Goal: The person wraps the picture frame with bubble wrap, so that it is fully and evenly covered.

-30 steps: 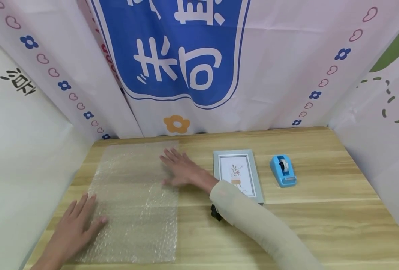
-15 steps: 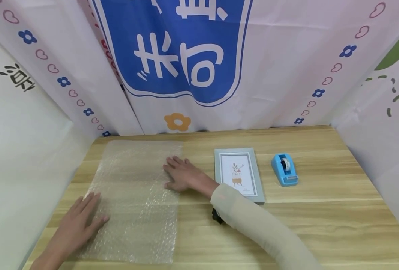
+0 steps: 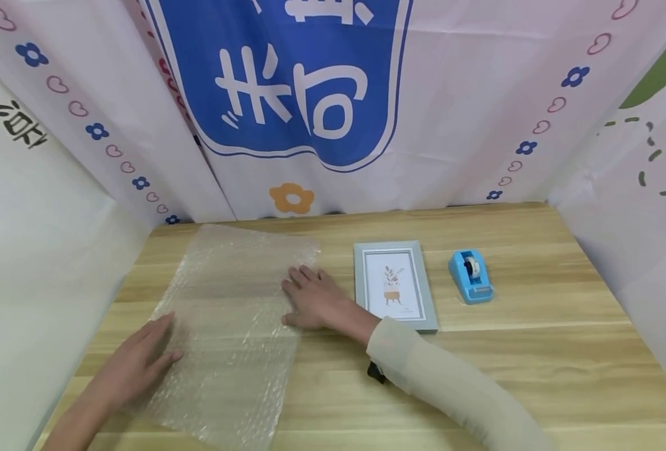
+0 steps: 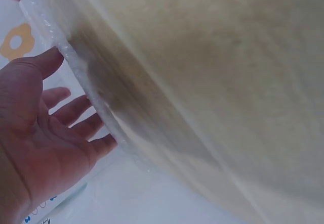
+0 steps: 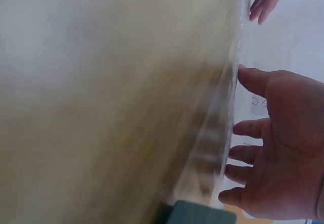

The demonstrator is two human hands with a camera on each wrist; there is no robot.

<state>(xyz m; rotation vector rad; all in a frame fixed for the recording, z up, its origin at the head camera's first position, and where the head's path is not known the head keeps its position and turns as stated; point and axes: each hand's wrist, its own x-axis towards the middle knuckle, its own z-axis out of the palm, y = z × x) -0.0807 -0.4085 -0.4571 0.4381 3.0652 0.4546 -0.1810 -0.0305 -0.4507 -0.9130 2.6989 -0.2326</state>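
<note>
Bubble wrap (image 3: 228,319) is lying askew on the left of the table (image 3: 586,351), with the picture frame (image 3: 392,285) sitting to its right. Left hand (image 3: 130,366) is touching the left edge, right hand (image 3: 318,302) the right; both are showing loosely spread fingers, gripping nothing. Straightening looks like the step, so pushing lightly and evenly from both sides should be turning it square without buckling the thin film.
</note>
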